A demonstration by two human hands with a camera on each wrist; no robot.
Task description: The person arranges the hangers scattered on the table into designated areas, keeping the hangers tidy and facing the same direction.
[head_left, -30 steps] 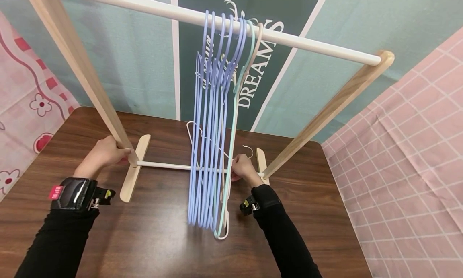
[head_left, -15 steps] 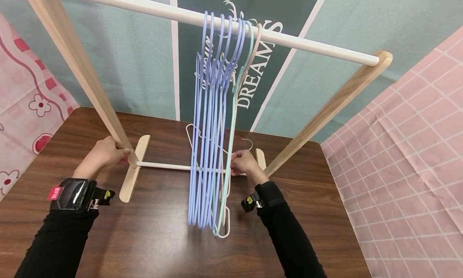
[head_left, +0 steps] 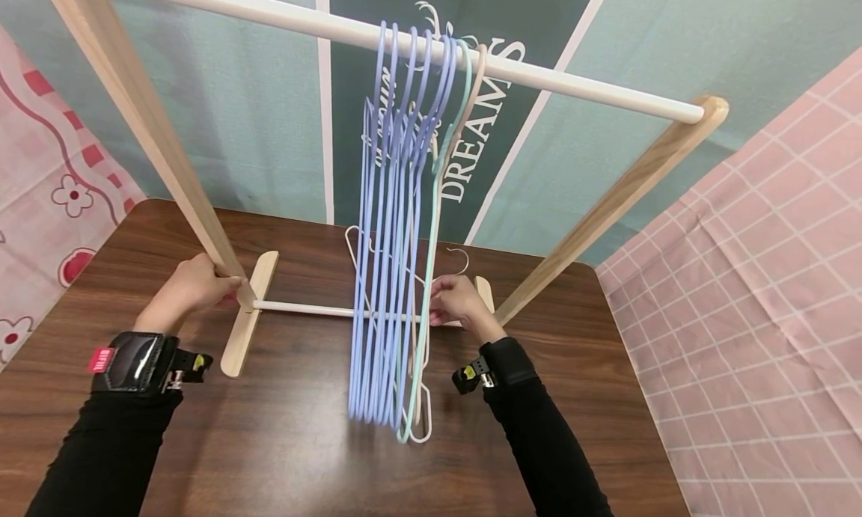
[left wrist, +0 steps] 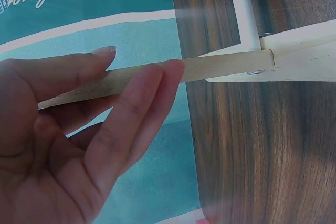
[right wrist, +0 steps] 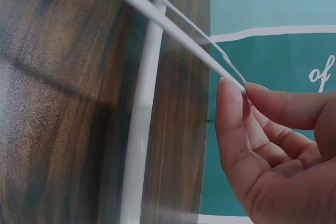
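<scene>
In the head view, my left hand (head_left: 195,285) grips the lower part of the rack's left wooden post (head_left: 144,132). The left wrist view has thumb and fingers on either side of that post (left wrist: 215,66). My right hand (head_left: 460,300) is low on the right, beside the hanging hangers. Seen from the right wrist, its thumb and fingertips pinch one end of a white hanger (right wrist: 184,38). This hanger is tilted behind the others, its hook pointing right, and partly hidden by them. Blue hangers (head_left: 381,240), a mint hanger (head_left: 432,240) and a beige hanger (head_left: 480,75) hang from the top rail (head_left: 572,83).
The rack's lower white bar (head_left: 306,308) joins its two sides near the brown table (head_left: 289,442). Its right post (head_left: 613,203) leans beyond my right hand. Behind stands a green lettered cloth (head_left: 539,12); pink cloth (head_left: 761,277) covers the right side.
My right hand has shifted slightly right and up with the white hanger, whose hook has moved a little left and up and whose lower end has swung slightly right. The left hand stays put.
</scene>
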